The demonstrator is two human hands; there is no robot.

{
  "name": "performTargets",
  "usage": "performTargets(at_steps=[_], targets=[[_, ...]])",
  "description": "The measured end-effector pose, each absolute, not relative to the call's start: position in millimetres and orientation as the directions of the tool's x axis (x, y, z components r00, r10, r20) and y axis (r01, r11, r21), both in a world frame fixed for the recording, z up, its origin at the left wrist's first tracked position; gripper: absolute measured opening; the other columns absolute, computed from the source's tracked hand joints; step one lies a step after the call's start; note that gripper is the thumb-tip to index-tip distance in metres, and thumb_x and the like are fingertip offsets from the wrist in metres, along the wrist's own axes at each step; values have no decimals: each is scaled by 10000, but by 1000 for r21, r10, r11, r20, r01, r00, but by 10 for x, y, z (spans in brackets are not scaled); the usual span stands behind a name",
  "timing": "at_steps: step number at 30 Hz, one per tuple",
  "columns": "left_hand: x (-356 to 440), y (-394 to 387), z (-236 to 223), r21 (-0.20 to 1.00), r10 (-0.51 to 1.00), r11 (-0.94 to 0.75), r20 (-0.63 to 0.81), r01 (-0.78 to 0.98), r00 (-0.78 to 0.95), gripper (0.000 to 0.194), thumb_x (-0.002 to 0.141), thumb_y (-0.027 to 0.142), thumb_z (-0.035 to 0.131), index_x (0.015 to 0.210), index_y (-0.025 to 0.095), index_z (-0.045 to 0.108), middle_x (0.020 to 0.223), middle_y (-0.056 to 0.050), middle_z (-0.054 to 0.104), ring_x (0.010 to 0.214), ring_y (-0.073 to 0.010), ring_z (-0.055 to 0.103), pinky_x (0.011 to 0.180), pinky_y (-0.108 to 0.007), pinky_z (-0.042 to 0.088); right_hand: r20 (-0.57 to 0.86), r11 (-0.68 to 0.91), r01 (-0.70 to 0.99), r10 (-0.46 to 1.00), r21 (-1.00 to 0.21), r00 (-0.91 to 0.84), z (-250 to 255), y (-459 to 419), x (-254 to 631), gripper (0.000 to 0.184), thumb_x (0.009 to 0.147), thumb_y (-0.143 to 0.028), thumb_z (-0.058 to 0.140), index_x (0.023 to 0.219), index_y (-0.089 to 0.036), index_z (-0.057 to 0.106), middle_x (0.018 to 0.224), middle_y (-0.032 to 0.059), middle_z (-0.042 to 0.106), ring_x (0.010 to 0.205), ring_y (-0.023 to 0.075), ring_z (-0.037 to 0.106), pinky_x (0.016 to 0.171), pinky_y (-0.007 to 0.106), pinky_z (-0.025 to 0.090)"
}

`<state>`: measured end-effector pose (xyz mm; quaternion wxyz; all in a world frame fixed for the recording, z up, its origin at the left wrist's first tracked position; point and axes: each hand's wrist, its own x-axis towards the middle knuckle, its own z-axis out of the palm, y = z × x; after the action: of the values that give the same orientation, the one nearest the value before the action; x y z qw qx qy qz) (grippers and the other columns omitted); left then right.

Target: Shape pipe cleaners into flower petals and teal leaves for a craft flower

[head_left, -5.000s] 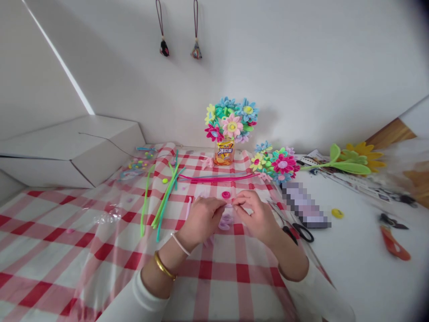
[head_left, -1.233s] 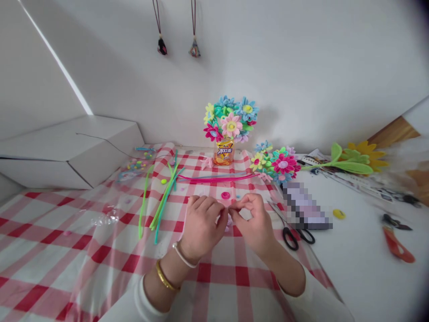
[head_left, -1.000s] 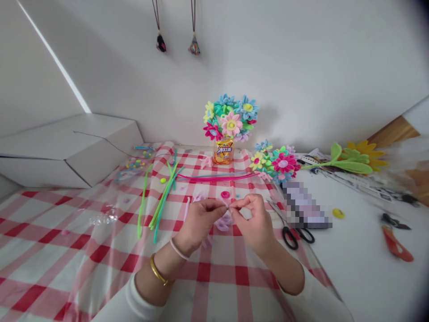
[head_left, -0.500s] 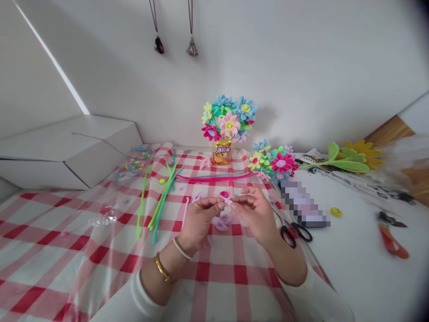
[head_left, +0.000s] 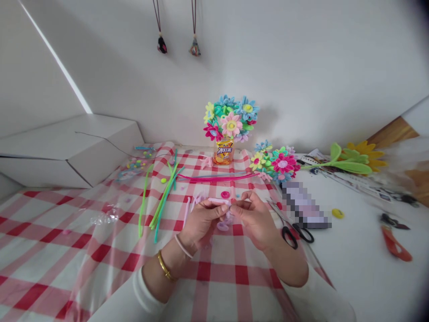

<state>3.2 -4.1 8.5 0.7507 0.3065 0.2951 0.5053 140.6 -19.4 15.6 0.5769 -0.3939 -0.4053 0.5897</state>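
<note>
My left hand point(head_left: 203, 221) pinches a pale lilac pipe cleaner point(head_left: 218, 201), bent into a narrow shape, between thumb and fingers. The thumb and index finger of my right hand point(head_left: 257, 220) close on its right end. Just beyond the fingertips a small magenta disc point(head_left: 225, 194) lies on the cloth. Lilac loops point(head_left: 222, 226) show below the hands, partly hidden by the fingers. A loose lilac pipe cleaner point(head_left: 187, 213) lies left of my left hand.
Green and teal pipe cleaners point(head_left: 164, 201) lie left on the checkered cloth point(head_left: 127, 268). Behind stands a bottle point(head_left: 224, 153) of fuzzy flowers point(head_left: 231, 118); more flowers point(head_left: 281, 163) lie to its right. Scissors point(head_left: 290, 237) and a phone point(head_left: 306, 205) are right; a white box point(head_left: 77, 147) is left.
The lilac pipe cleaner has been turned and now shows as a longer strip above my left thumb. The magenta disc is seen more fully. The view has shifted slightly.
</note>
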Motion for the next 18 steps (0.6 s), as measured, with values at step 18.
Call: performTargets(at_steps=[18], targets=[[-104, -44, 117, 992, 901, 49, 5, -115, 433, 94, 666, 206, 665, 644, 115, 660, 533, 14, 562, 490, -65, 448, 491, -200, 340, 32, 34, 19, 991, -999, -127, 293, -220, 1547, 201, 693, -321, 665, 780, -184, 547, 724, -10, 571, 663, 116, 526, 615, 253, 421]])
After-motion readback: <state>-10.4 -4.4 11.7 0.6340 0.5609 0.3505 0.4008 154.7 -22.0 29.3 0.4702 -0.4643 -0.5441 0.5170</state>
